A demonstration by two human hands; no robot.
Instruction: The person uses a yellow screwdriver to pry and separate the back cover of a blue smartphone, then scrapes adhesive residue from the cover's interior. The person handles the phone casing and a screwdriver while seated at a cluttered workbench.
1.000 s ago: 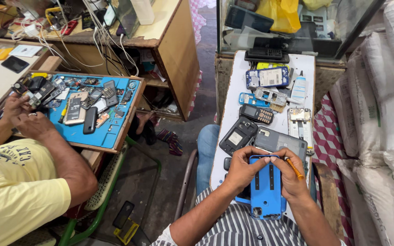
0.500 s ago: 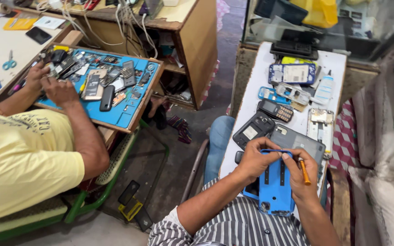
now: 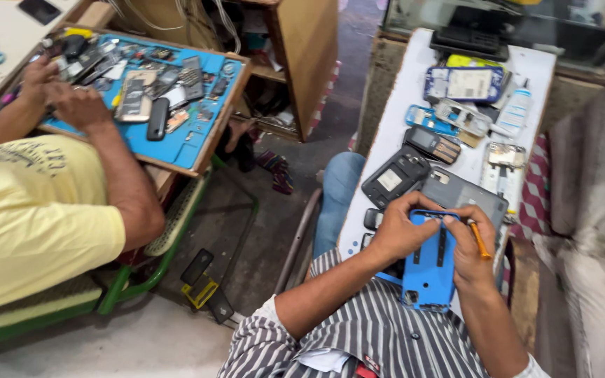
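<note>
Lying face-down, blue phone frame (image 3: 428, 269) shows cutouts.

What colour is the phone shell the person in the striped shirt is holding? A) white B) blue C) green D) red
B: the phone shell gripped between the left hand and right hand is bright blue.

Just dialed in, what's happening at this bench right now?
A person in a striped shirt grips a blue phone casing with both hands: left hand at its top edge, right hand also holding an orange tool. Dismantled phones lie on the white table ahead. To the left, a co-worker's hands work over a blue mat of parts.
</note>
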